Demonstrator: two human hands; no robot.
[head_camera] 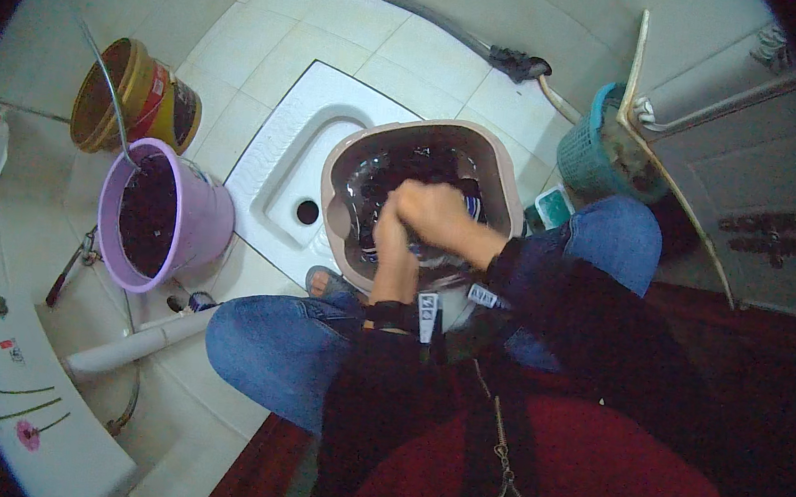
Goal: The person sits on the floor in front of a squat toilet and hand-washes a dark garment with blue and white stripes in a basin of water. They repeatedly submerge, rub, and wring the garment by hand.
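A pinkish-beige plastic basin point(507, 180) stands before me, partly over a white squat toilet pan point(282, 132). Inside lies dark wet cloth with blue and white stripes point(473, 204), in dark water. Over the basin, my left hand point(393, 237) and my right hand point(436, 213) are pressed together, slightly blurred by motion. The right hand's fingers are curled against the left. Whether any cloth is between them is hidden. Both wrists come out of dark sleeves, which bear white tags with writing.
At left stand a purple bucket point(209, 214) holding dark contents and a yellow bucket point(137, 101). A white pipe point(141, 345) runs low nearby. At right are a teal basket point(580, 154), a small green-and-white container point(554, 207) and a pale bent hose point(685, 210). My knees flank the basin.
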